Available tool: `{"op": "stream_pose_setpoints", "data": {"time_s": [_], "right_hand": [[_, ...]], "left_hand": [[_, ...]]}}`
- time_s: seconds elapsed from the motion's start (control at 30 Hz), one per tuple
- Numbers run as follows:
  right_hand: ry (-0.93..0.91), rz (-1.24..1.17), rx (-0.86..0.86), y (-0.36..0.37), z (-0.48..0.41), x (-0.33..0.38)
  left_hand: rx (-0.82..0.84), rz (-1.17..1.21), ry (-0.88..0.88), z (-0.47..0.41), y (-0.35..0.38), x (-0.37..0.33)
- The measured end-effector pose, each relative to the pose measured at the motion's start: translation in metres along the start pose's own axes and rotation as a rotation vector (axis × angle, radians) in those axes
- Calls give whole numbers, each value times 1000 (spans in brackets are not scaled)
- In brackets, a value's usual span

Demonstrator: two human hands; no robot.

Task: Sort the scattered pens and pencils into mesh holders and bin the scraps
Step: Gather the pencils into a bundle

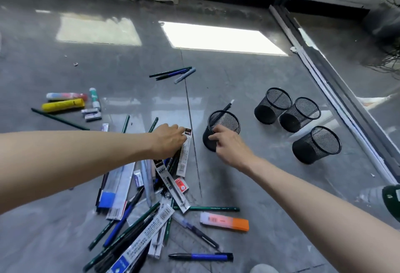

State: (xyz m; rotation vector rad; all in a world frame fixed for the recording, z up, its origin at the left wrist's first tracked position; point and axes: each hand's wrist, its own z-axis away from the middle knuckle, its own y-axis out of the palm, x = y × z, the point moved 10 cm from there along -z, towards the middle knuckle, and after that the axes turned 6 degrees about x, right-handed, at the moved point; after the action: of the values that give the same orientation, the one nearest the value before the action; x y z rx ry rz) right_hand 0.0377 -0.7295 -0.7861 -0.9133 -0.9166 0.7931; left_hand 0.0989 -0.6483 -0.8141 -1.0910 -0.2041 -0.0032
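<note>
Right hand (pixel 229 145) around nearest mesh holder (pixel 227 121)

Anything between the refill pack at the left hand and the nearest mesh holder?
Nothing visible: only bare floor and a grout line separate the refill pack from the mesh holder. The right hand grips its near wall.

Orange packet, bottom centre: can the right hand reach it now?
Probably yes: the orange packet lies uncovered. But the right hand grips a mesh holder and must let go first.
</note>
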Motion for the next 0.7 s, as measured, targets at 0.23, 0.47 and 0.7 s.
{"op": "stream_pose_setpoints", "data": {"time_s": [0.23, 0.47, 0.7], "right_hand": [[34, 141, -333, -29, 1, 22], [-122, 135, -365, -27, -25, 60], [175, -63, -10, 34, -94, 41]], "left_hand": [[19, 10, -63, 2, 10, 18], [-61, 166, -264, -23, 12, 70], [-108, 364, -399, -54, 37, 138]]}}
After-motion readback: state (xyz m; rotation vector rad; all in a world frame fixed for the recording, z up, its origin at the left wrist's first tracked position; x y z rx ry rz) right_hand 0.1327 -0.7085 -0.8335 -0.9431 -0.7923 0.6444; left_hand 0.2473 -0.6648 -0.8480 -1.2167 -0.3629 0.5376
